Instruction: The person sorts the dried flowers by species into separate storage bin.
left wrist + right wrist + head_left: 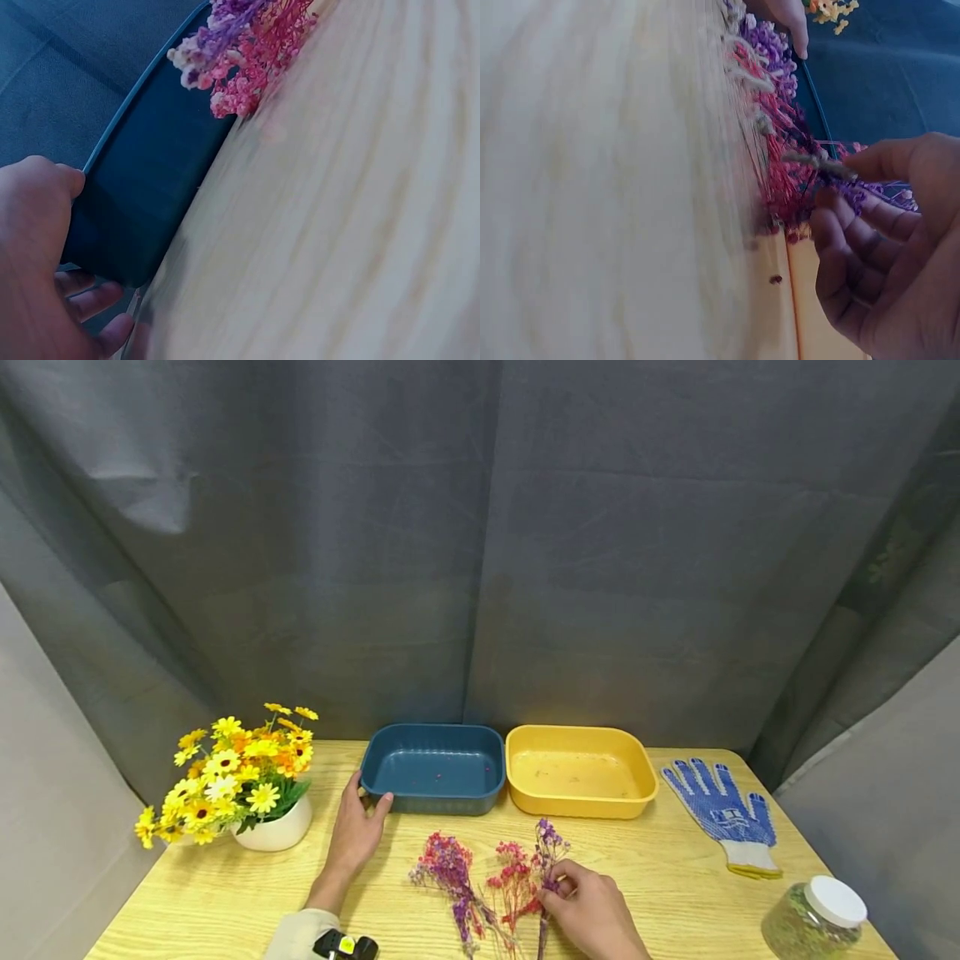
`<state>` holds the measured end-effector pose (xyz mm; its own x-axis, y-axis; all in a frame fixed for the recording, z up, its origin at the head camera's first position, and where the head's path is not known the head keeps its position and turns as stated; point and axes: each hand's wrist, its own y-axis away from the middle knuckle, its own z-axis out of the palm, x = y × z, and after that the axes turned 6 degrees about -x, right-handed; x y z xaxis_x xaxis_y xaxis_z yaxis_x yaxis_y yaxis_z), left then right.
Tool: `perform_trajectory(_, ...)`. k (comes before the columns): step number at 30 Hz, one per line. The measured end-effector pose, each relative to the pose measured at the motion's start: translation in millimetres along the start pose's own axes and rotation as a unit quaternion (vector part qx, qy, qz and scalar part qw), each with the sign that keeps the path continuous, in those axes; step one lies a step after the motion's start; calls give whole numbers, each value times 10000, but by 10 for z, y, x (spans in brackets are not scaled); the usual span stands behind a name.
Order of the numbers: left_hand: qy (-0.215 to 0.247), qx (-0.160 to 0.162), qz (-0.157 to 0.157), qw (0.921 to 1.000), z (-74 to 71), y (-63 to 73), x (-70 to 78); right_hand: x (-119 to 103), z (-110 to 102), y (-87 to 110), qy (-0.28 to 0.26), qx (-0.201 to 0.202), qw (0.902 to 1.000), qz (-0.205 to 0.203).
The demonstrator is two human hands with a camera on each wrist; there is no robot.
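My left hand (357, 835) is at the near left corner of a dark blue plastic tray (450, 805). Its thumb lies on the rim, and its fingers curve round the outer side, as the left wrist view shows. My right hand (592, 906) pinches the stem of a purple dried-flower sprig (550, 841) between thumb and fingertips. Beside it on the table lie pink dried flowers (513, 864) and a purple-and-pink dried bunch (448, 865). In the right wrist view, the pinched stem (821, 163) crosses in front of the other flowers.
A yellow tray (577, 807) adjoins the blue one, with small bits inside both. Yellow artificial flowers in a white pot (276, 828) stand at the left. A blue-dotted glove (720, 806) and a white-lidded jar (813, 918) are at the right. A grey curtain (480, 552) hangs behind.
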<state>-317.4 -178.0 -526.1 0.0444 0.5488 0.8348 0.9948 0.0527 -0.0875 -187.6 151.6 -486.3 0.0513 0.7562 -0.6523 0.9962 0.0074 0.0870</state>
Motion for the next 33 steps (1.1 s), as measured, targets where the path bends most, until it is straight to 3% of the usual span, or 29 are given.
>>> perform_trajectory(3, 4, 8, 9, 10000, 1, -3, -1, -8, -48, 11, -191, -26, 9998, 46)
perform_trajectory(9, 15, 27, 26, 10000, 3, -14, 5, -64, -181, 30, -1077, -98, 9939, 230)
perform_trajectory(15, 18, 28, 51, 10000, -6, -6, 12, -98, -315, 10, -1649, 100, 9857, 336)
perform_trajectory(26, 51, 45, 54, 10000, -6, -7, -4, -67, -350, -56, -1758, 50, 9843, 126)
perform_trajectory(33, 42, 27, 45, 10000, 2, 0, -2, -85, -359, -178, -1766, 45, 9839, -273)
